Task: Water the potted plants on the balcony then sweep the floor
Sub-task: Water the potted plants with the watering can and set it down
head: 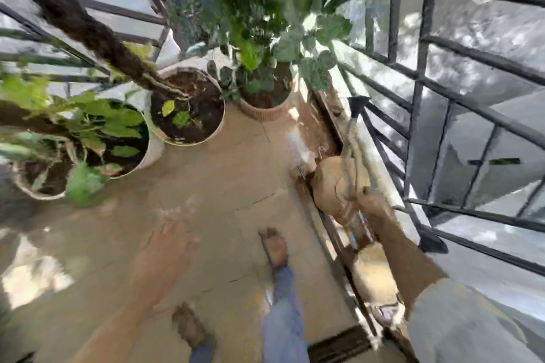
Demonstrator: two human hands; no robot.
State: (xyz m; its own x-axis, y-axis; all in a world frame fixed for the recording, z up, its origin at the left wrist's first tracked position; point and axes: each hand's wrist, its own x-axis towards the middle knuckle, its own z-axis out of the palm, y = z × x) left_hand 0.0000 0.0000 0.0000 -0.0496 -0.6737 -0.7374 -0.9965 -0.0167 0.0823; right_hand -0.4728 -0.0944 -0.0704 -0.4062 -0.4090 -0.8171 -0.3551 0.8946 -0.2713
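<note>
From the head camera, everything is smearing with motion blur, so fine detail is getting lost. The right hand (372,205) is closing around the handle of a rounded, tan watering can (339,185), which is hanging low beside the balcony's right edge, its long thin spout (352,123) pointing forward and ending in a dark flared head. The left hand (174,240) is stretching out over the floor with fingers spread apart, gripping nothing.

The floor (224,185) is showing as smooth tan tile with thin dark joints, and bright patches of sun are lying on it. Two bare feet are standing on it, with blue denim trouser legs (283,312) above them.

The potted plants are sitting ahead and to the left, well apart from the can. A round white pot (188,108) is holding dark crumbly soil and a rough, fibrous brown pole (97,38) leaning out of it. Just beside it on the left, another white pot (129,138) is carrying broad glossy green leaves. Behind them, a ribbed terracotta-coloured pot (262,111) is carrying a dense bush of mottled leaves. A fourth pot (38,182) at the far left is too blurred to describe.

A dark metal railing (418,114) of straight bars is enclosing the balcony on both sides.
</note>
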